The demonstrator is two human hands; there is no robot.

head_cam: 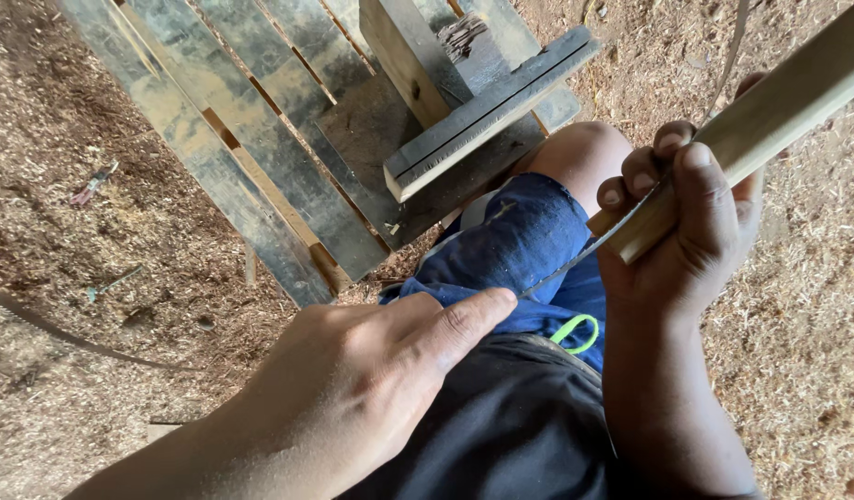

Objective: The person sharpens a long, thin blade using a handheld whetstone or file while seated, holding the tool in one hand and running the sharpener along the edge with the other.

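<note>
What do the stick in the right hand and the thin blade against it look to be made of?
Stick: pale, bare split wood or bamboo, matte, straight grain. Blade: looks like thin metal, dull grey with a bright edge. Right hand grips both; left hand rests on the lap.

ground: brown dirt (93, 111) covered with sawdust and small wood chips all around.
pallet: a grey wooden pallet (260, 148) made of long slats, lying on the ground.
plank: a dark plank (487, 111) with a pale edge, lying across the pallet.
post: a thick wooden post (404, 51) just beside the plank.
shorts: blue shorts (519, 241) with a bright green cord (575, 331).
knee: a bare knee (579, 153) near the plank.
</note>
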